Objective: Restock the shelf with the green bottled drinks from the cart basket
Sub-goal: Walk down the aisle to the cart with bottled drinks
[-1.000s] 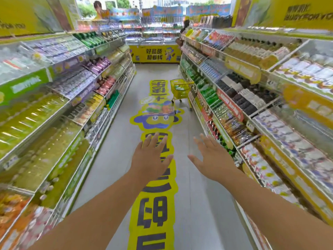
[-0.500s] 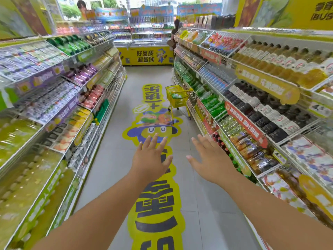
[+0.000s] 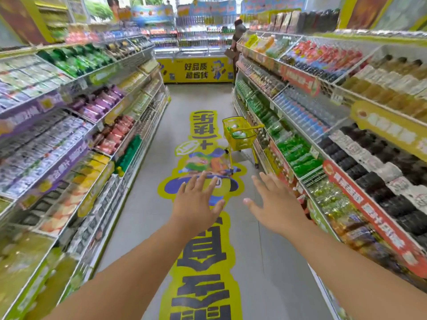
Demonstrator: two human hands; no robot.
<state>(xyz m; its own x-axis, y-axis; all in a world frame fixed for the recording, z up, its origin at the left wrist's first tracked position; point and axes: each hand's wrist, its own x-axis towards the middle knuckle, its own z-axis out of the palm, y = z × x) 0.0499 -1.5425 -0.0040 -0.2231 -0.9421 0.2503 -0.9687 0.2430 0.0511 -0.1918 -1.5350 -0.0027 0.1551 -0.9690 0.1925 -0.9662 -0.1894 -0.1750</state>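
The green bottled drinks [image 3: 235, 132] lie in a small yellow plastic cart basket [image 3: 240, 135] right of centre in the frame, close beside the right-hand white wire shelf [image 3: 298, 155] holding green-labelled bottles. The left hand [image 3: 196, 204] and right hand [image 3: 277, 204], low in the middle, hold nothing, fingers spread wide, well apart from the basket. Full bottles are likely heavy, stiff and smooth, best gripped round the body; the grey aisle floor [image 3: 143, 204] with its yellow sticker [image 3: 203, 250] lies between.
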